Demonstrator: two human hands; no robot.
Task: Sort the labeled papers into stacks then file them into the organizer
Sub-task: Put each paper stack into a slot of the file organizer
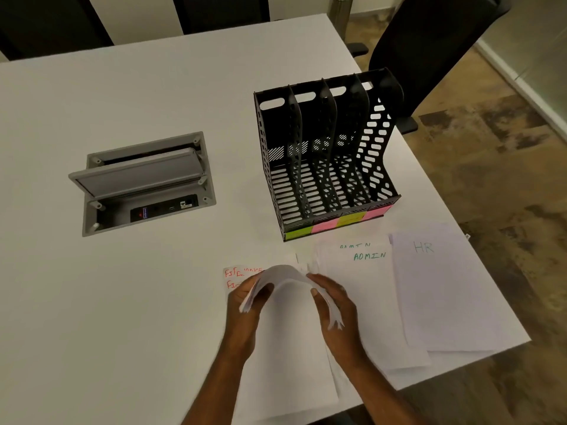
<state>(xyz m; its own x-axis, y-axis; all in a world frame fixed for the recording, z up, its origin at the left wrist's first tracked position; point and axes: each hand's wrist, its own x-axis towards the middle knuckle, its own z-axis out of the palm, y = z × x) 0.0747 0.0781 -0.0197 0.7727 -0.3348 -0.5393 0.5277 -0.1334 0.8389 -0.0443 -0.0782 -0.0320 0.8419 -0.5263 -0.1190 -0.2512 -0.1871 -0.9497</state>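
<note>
My left hand [247, 305] and my right hand [336, 311] together grip a stack of white papers [287, 282], bent into an arch between them, above the table's near edge. Under it lies a pile with red FINANCE lettering [234, 277], partly hidden by my hands. To the right lie an ADMIN stack [368, 289] with green lettering and an HR stack [441, 289]. The black slotted organizer [325, 161] stands behind the stacks, its compartments empty, with green and pink sticky labels [337, 223] along its front lip.
A grey cable box with its lid raised [141, 182] is sunk into the white table [122, 302] at left. A black office chair [429, 50] stands past the table's right edge, close behind the organizer. The HR stack reaches the table's right edge.
</note>
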